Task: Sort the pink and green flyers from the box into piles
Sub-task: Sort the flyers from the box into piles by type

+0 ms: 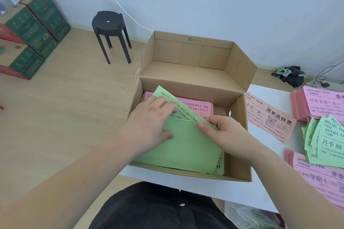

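An open cardboard box [239,135] sits on the white table [264,188] and holds green flyers [186,147] on top of pink flyers [201,107]. My left hand [149,119] grips the left side of the green stack, fingers tucked between sheets, with one green flyer tilted up behind it. My right hand [221,130] pinches the upper right edge of the same stack. Right of the box lie a loose pink flyer [270,117], a pink pile [320,104], a green pile [323,141] and another pink pile [320,176].
A black stool [109,33] stands on the wooden floor behind the box. Green and red cartons [31,31] are stacked at the far left. Dark cloth [290,76] and cables lie by the wall at the right. The box lid [195,57] stands open at the back.
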Action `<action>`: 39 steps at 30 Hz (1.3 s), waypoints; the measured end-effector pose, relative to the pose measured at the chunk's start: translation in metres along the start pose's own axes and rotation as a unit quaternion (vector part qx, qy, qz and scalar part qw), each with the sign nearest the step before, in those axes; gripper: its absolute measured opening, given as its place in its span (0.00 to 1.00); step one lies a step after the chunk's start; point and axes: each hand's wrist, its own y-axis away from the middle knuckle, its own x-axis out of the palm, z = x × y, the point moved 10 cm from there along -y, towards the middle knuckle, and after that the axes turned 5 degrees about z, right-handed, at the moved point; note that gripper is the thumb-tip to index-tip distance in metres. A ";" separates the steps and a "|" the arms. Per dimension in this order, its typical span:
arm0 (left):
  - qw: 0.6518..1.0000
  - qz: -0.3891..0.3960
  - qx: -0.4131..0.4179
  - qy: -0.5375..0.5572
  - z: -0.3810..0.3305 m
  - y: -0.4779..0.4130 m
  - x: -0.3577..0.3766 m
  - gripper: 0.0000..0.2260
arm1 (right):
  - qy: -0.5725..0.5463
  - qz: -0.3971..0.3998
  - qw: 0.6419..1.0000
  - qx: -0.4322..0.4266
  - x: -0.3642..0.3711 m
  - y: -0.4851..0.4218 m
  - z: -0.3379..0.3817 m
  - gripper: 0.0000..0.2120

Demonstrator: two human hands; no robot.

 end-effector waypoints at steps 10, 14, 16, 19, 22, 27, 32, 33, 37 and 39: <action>0.989 0.143 -0.001 -0.047 -0.001 0.009 0.043 0.34 | -0.065 0.003 0.996 0.062 0.010 -0.006 -0.015 0.10; 0.988 0.144 0.055 -0.032 -0.014 0.013 0.034 0.14 | -0.098 0.010 0.993 0.068 0.006 -0.004 -0.012 0.11; 0.986 0.095 0.135 -0.009 -0.023 0.031 0.019 0.09 | -0.070 0.012 0.995 0.071 0.003 -0.005 -0.013 0.11; 0.974 0.057 0.216 -0.022 -0.029 0.059 0.009 0.17 | -0.009 0.013 0.998 0.057 0.002 -0.006 -0.013 0.18; 0.971 0.002 0.233 -0.050 -0.029 0.073 -0.004 0.17 | -0.020 0.034 0.998 0.053 0.009 -0.008 -0.012 0.15; 0.975 -0.076 0.208 0.028 -0.012 0.080 -0.016 0.18 | 0.194 -0.096 0.972 -0.094 0.001 0.012 0.036 0.19; 0.956 -0.206 0.208 0.010 -0.030 0.081 -0.051 0.13 | 0.077 0.093 0.993 -0.009 0.031 0.009 0.044 0.19; 0.949 -0.235 0.210 -0.003 -0.034 0.083 -0.058 0.14 | 0.022 0.125 0.992 0.003 0.035 0.011 0.045 0.16; 0.957 -0.245 0.150 -0.046 -0.025 0.073 -0.054 0.07 | -0.060 0.079 0.995 -0.001 0.012 0.012 0.046 0.05; 0.986 -0.161 0.052 -0.017 0.007 0.057 -0.032 0.22 | 0.046 -0.034 0.998 -0.024 -0.024 0.012 0.048 0.04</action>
